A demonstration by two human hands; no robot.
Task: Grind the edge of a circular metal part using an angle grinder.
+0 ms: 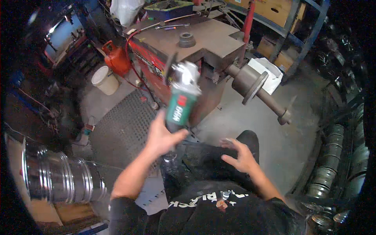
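Note:
My left hand is wrapped round the body of a green angle grinder, which points up and away from me. Its silver gear head and the dark disc at its left side are smeared by motion. Over my lap, my right hand is held up with its fingers apart and nothing in it. Beyond the grinder stands a red metal machine with a flat brown top. A dark ring-shaped metal part sits on that top.
A steel spindle with a round flange juts from the machine's right side. Left are an orange gas cylinder, a white bucket and a perforated floor mat. Shiny wheel rims lie at lower left, and more rims at right.

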